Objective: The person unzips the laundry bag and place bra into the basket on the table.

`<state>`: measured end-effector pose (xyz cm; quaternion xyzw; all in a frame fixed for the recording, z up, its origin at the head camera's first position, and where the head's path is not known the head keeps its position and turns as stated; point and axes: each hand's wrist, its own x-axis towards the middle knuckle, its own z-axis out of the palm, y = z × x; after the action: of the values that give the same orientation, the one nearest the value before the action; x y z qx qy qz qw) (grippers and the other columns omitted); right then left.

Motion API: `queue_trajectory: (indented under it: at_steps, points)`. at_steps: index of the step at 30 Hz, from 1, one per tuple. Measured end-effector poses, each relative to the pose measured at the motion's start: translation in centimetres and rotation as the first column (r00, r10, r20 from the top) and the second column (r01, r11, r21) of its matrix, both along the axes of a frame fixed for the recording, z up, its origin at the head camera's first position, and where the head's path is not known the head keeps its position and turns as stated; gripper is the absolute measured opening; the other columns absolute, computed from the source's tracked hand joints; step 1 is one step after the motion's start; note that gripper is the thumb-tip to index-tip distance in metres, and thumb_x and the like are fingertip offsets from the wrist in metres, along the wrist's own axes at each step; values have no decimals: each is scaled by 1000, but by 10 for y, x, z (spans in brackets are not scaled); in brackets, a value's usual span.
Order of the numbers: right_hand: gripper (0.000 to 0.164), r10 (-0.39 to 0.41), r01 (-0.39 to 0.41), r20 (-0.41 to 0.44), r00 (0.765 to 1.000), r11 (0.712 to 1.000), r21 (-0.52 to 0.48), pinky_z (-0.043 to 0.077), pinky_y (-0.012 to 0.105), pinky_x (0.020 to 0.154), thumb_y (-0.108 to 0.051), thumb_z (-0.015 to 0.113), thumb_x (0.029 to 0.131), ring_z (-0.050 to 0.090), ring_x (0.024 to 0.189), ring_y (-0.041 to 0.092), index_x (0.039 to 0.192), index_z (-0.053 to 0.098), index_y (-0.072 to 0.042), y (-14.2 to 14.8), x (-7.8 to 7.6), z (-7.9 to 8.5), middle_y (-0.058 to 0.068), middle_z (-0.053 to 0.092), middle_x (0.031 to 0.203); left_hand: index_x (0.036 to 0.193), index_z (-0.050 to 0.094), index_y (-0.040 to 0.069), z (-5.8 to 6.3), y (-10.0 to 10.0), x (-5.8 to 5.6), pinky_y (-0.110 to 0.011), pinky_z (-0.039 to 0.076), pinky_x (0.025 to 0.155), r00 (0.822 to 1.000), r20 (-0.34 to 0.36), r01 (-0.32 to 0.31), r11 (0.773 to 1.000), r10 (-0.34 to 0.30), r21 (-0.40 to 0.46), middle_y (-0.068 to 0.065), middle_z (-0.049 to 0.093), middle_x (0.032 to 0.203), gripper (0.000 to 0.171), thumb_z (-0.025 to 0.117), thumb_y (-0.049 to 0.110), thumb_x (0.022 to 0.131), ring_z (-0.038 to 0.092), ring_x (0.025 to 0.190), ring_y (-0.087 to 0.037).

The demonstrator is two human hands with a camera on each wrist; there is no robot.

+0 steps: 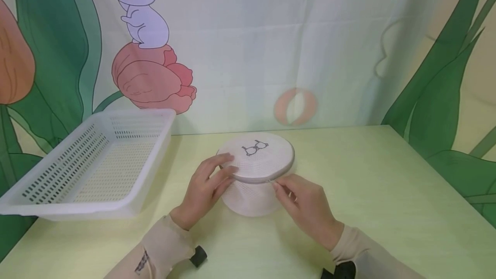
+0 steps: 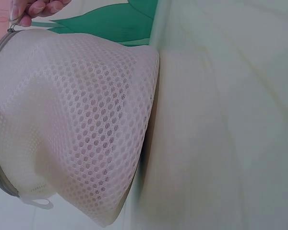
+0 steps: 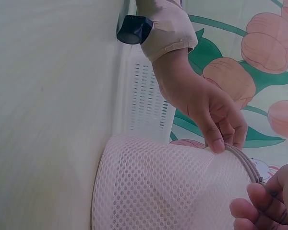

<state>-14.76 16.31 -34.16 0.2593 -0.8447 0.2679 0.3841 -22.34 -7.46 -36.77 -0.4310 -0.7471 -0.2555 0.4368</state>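
Note:
A white mesh laundry bag stands upright on the table, its round lid printed with a small dark line drawing. A grey zipper runs round the lid's edge. My left hand holds the rim at the left, with fingertips on the lid and the thumb on the side below. At the front right of the rim, my right hand pinches the zipper pull between thumb and fingers. A small fabric loop sticks out from the bag's edge in the left wrist view.
A white perforated plastic basket sits on the left of the pale green table. Behind the table hangs a printed cloth with plants and a white animal. Each sleeve carries a black wrist device.

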Motion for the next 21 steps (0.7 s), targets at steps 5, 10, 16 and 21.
queue_trajectory:
  at_steps: [5,10,16,21]
  points:
    - [7,8,-8,-8,1000,1000,-5,42,7,53,-2,70,79,51,58,0,82,67,-8,0,0,0,-4,62,68,102,63,10,-1,-2,-2,-35,48,95,1000,-8,0,1000,0,4,-12,62,119,28,47,33,100,59,111,-29]
    - [7,12,-12,-7,1000,1000,-13,43,7,53,-1,69,80,53,59,1,82,67,-7,0,-1,0,-2,63,68,103,64,10,-1,-3,-4,-35,48,97,1000,-2,6,1000,-6,20,-12,62,118,27,48,31,100,59,111,-30]
    - [9,8,-8,0,1000,1000,-15,42,6,54,0,70,79,53,59,0,83,66,-7,0,-1,1,-3,62,69,103,65,9,-1,-4,-6,-35,47,97,1000,-12,13,999,-13,34,-12,63,117,27,49,30,100,60,110,-30]
    - [9,1,-1,3,1000,1000,-12,42,6,53,-1,70,79,51,59,0,82,67,-8,0,0,1,-3,62,69,103,65,9,-1,-4,-5,-34,46,98,1000,-13,11,999,-11,31,-12,62,117,27,49,30,99,59,110,-30]
